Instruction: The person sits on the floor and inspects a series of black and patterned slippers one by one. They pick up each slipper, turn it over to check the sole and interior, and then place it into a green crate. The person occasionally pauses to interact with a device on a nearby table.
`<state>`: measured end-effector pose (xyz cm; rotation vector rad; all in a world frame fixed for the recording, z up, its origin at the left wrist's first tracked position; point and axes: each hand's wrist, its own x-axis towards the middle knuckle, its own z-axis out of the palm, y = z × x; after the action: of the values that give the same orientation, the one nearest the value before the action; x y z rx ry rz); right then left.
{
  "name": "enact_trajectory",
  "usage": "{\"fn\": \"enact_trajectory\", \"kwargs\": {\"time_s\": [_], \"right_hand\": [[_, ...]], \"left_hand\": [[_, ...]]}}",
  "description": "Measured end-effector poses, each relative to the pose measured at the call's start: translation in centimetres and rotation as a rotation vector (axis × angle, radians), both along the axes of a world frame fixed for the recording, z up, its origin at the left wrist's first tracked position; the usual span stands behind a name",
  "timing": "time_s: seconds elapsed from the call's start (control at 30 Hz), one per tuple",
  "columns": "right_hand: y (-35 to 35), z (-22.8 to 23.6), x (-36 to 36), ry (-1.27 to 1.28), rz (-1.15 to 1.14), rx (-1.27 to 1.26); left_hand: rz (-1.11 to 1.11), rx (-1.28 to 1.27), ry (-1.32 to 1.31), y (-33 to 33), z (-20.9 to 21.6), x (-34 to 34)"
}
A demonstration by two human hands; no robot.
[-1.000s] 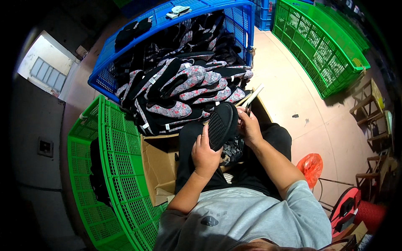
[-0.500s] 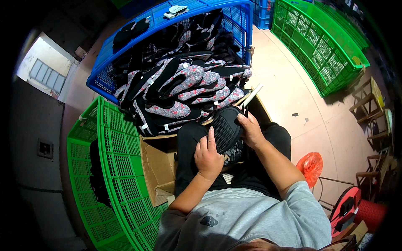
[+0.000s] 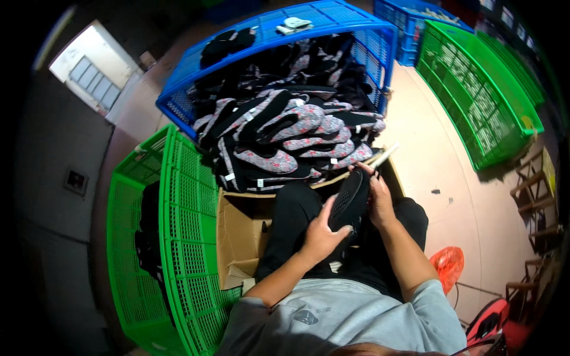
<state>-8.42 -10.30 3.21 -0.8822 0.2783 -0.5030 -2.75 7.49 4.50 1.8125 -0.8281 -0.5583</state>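
A black shoe [image 3: 349,203] with a dotted sole stands upright over my lap, sole turned toward me. My left hand [image 3: 321,236] grips its lower end from the left. My right hand [image 3: 376,196] holds its upper right edge, fingers curled over the top. Just beyond my knees lies a big pile of black and patterned grey-pink shoes [image 3: 285,139] spilling out of a blue plastic crate [image 3: 178,95].
An open cardboard box [image 3: 240,237] sits by my left leg. A green crate [image 3: 178,237] stands on its side at my left, with dark items inside. More green crates [image 3: 475,101] line the right. An orange bag [image 3: 448,264] and wooden stools [image 3: 534,184] lie at the right.
The shoe has dropped lower and turned more upright between my hands. My left hand slid down to its lower end; my right hand stays at its top edge.
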Motion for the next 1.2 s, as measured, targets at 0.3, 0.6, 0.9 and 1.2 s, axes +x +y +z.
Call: {"fn": "enact_trajectory", "kwargs": {"time_s": [0.3, 0.6, 0.9, 1.2], "right_hand": [[0.6, -1.0, 0.4, -0.023, 0.099, -0.131], [0.7, -0.4, 0.2, 0.150, 0.013, -0.043], [2.0, -1.5, 0.7, 0.163, 0.174, -0.240], [1.9, -1.8, 0.6, 0.010, 0.246, -0.539]], "left_hand": [[0.068, 0.078, -0.096, 0.3, -2.8, -0.3], [-0.060, 0.167, 0.083, 0.3, -2.7, -0.5], [-0.127, -0.213, 0.802, -0.5, -1.5, 0.3], [0.069, -0.377, 0.897, -0.5, -1.0, 1.5]]}}
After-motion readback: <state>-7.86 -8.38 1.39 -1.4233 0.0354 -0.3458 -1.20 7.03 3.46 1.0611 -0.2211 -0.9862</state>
